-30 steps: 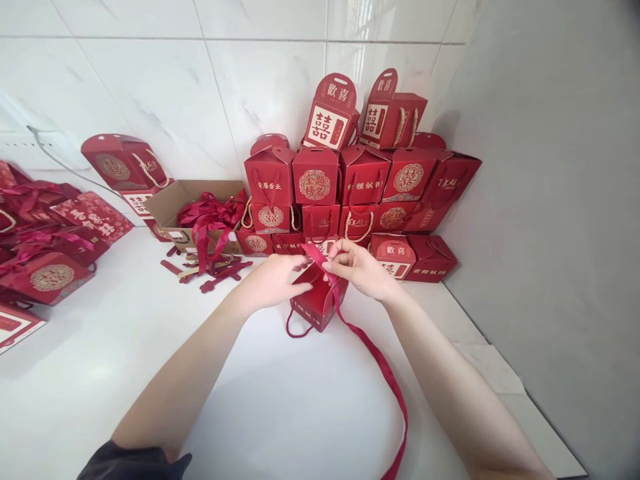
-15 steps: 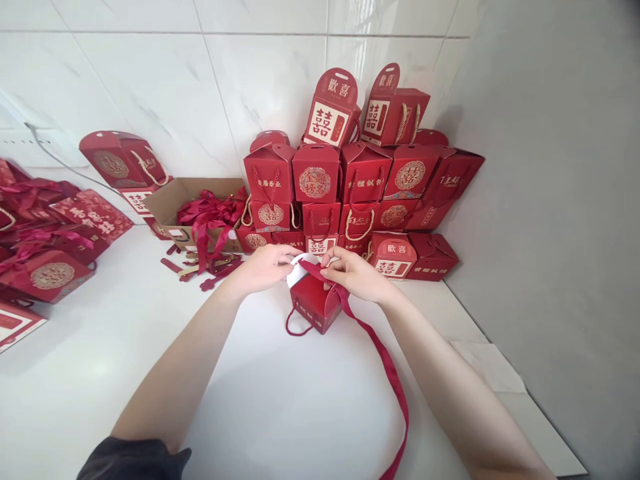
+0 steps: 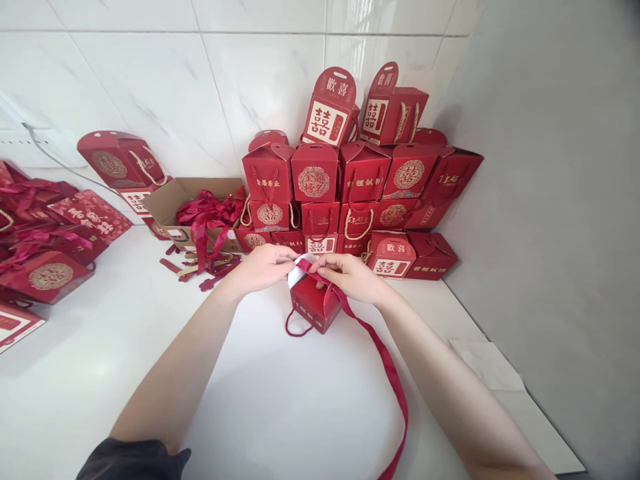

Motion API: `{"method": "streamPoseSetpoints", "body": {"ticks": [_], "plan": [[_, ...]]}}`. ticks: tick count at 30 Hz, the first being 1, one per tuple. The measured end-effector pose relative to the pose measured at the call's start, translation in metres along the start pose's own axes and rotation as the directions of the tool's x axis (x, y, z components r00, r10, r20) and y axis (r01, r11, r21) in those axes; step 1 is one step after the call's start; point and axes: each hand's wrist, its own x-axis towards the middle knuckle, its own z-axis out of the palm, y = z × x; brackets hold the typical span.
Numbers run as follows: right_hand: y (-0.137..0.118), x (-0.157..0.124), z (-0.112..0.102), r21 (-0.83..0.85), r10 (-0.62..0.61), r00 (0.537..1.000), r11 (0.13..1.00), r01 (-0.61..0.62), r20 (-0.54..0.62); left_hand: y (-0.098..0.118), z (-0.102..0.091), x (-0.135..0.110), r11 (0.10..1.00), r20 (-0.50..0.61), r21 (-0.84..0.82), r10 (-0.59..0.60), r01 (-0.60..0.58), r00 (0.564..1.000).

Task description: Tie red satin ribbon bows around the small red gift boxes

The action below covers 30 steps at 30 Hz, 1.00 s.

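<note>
pinched between the thumb and fingers of our right hand is a long crimson satin ribbon, its short end pointing toward our left hand. our left fingers are at the raised white-backed cardboard flap, beside that ribbon end; we cannot tell whether they are clamped on the flap, the ribbon or both. below our fingers, the small glossy red cardboard box sits on the smooth white tabletop, a dark red cord handle looping from its near side. the ribbon's long tail curves down past the box, along the inside of our right forearm, and out of view at the bottom edge.

behind our hands we see a stack of red printed gift boxes against the white marbled tile wall. left of the stack, an open brown cardboard carton holds a tangle of crimson ribbons, some spilling over its front onto flat red and tan strips.
</note>
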Motion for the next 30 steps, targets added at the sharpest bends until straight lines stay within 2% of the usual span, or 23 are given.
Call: {"method": "streamPoseSetpoints", "body": {"ticks": [3, 6, 8, 10, 11, 13, 15, 16, 18, 20, 21, 23, 24, 26, 28, 30], "plan": [[0.000, 0.001, 0.000, 0.004, -0.003, 1.000, 1.000, 0.003, 0.009, -0.003, 0.002, 0.003, 0.996, -0.013, -0.081, -0.022, 0.020, 1.000], [0.001, 0.001, 0.000, 0.007, -0.020, 1.000, 1.000, 0.020, 0.017, -0.005, 0.000, 0.005, 0.997, -0.001, -0.074, 0.001, -0.001, 1.000], [0.001, 0.000, -0.004, -0.021, -0.040, 0.999, 0.999, 0.040, 0.000, -0.006, -0.008, 0.003, 1.000, 0.000, -0.014, -0.021, 0.021, 1.000], [-0.003, -0.005, -0.013, -0.080, -0.067, 0.996, 0.995, 0.062, -0.057, -0.010, -0.022, 0.000, 0.983, -0.059, 0.150, -0.100, 0.108, 0.993], [-0.006, -0.008, -0.018, -0.118, -0.075, 0.993, 0.991, 0.064, -0.094, -0.013, -0.031, -0.002, 0.945, -0.126, 0.271, -0.154, 0.183, 0.980], [-0.012, -0.017, -0.032, -0.185, -0.065, 0.987, 0.982, 0.038, -0.144, -0.023, -0.049, -0.006, 0.787, -0.297, 0.492, -0.252, 0.373, 0.921], [-0.017, -0.026, -0.045, -0.248, -0.013, 0.991, 0.969, -0.020, -0.131, -0.033, -0.062, -0.006, 0.646, -0.358, 0.589, -0.330, 0.486, 0.873], [-0.019, -0.030, -0.050, -0.285, 0.022, 0.995, 0.957, -0.050, -0.100, -0.036, -0.064, -0.005, 0.630, -0.347, 0.600, -0.350, 0.492, 0.870], [-0.019, -0.035, -0.056, -0.360, 0.094, 0.995, 0.928, -0.092, -0.010, -0.037, -0.060, -0.001, 0.727, -0.256, 0.573, -0.281, 0.379, 0.925], [-0.016, -0.036, -0.055, -0.430, 0.165, 0.983, 0.896, -0.115, 0.081, -0.030, -0.046, 0.004, 0.872, -0.123, 0.467, -0.100, 0.147, 0.987], [-0.014, -0.035, -0.053, -0.457, 0.199, 0.972, 0.881, -0.123, 0.122, -0.025, -0.036, 0.006, 0.918, -0.053, 0.395, -0.025, 0.044, 0.998], [-0.010, -0.031, -0.046, -0.503, 0.262, 0.948, 0.853, -0.141, 0.179, -0.016, -0.017, 0.010, 0.967, 0.092, 0.247, 0.045, -0.067, 0.995], [-0.009, -0.029, -0.042, -0.524, 0.287, 0.939, 0.838, -0.149, 0.191, -0.013, -0.008, 0.011, 0.977, 0.160, 0.193, 0.065, -0.096, 0.985], [-0.005, -0.025, -0.037, -0.555, 0.308, 0.933, 0.817, -0.158, 0.188, -0.011, 0.005, 0.012, 0.980, 0.217, 0.156, 0.090, -0.125, 0.972], [-0.002, -0.021, -0.035, -0.549, 0.302, 0.936, 0.821, -0.159, 0.180, -0.013, 0.010, 0.012, 0.975, 0.194, 0.191, 0.072, -0.110, 0.978], [0.001, -0.018, -0.035, -0.486, 0.278, 0.937, 0.862, -0.147, 0.210, -0.015, 0.009, 0.011, 0.971, 0.178, 0.227, 0.030, -0.071, 0.984]]}}
